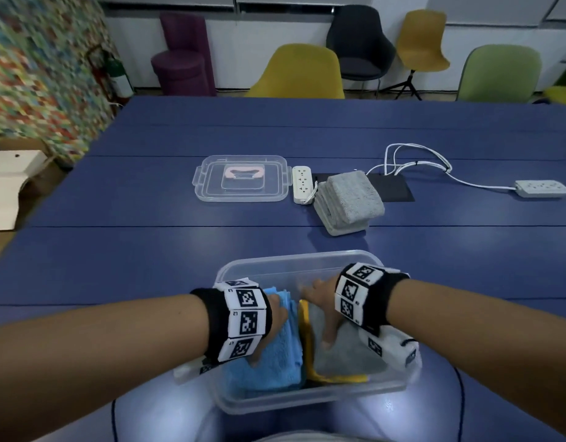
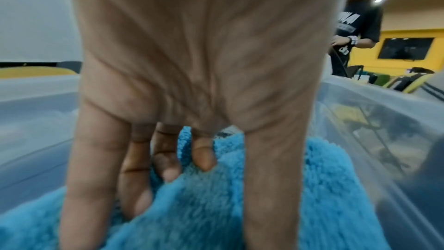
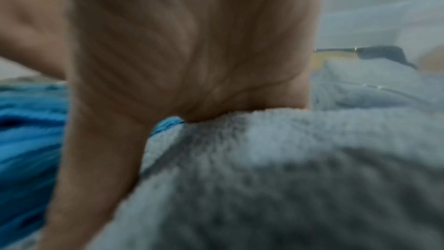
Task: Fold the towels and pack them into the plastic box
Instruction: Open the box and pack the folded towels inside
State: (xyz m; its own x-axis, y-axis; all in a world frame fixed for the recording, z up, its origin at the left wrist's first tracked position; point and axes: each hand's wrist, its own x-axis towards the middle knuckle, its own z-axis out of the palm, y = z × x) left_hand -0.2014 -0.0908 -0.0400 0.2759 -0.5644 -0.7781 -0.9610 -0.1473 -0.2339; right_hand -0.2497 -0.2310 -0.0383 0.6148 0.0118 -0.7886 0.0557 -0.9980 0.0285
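Blue and broad, the table (image 1: 147, 250) ran from the person's lap to a row of yellow, green and dark chairs (image 1: 296, 71) along the far wall. At its near edge stood the clear plastic box (image 1: 294, 261), open-topped and see-through, its walls cloudy in the light. Three folded towels lay in it side by side: a fluffy blue towel (image 1: 268, 362) on the left, a grey towel (image 1: 345, 352) on the right, and a thin yellow towel (image 1: 305, 330) wedged between them and showing again under the grey one's near edge.

Both hands were down in the box. The left hand (image 1: 273, 327) gripped the blue towel — in the left wrist view its fingers (image 2: 165, 159) curled into the deep pile while the outer digits pressed down on either side. The right hand (image 1: 321, 301) closed round the grey towel, the thumb lying down its near face and the other fingers over its far edge, out of sight in the right wrist view, where the grey pile (image 3: 276, 178) filled most of the frame. Black wristbands with white coded tags wrapped both wrists.

Farther out on the table lay the box's clear lid (image 1: 241, 179), flat, with a pink handle at its middle. Just right of it sat a white power strip (image 1: 302, 184), then a stack of folded grey towels (image 1: 350, 199) partly over a black mat (image 1: 393, 186) — and, well to the right, a second power strip (image 1: 541, 188) on a white cable.
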